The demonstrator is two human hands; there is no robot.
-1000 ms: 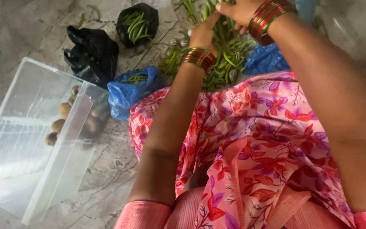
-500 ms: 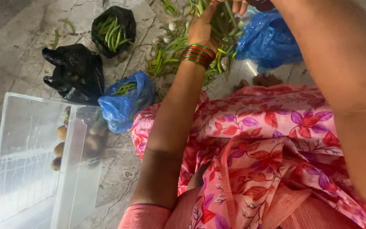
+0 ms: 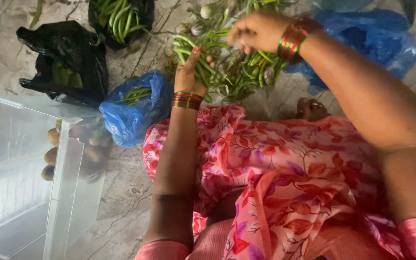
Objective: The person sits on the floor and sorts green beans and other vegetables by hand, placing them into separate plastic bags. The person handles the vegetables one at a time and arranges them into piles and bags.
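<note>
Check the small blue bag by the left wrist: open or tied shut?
Open: the small blue bag gapes at its top, green pods sticking out.

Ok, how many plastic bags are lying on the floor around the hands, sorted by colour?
Black bags: 2, one at the left and one at the top holding green pods.
Blue bags: 2, one by the left hand and one behind the right hand.
Total: 4

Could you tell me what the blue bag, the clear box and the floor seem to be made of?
The blue bag looks like thin plastic film: glossy, crumpled, slightly see-through. The clear box seems rigid transparent plastic, since round brownish things show through its smooth wall, though glass cannot be ruled out. The floor appears to be polished stone, perhaps marble, given its pale grey veining.
</note>
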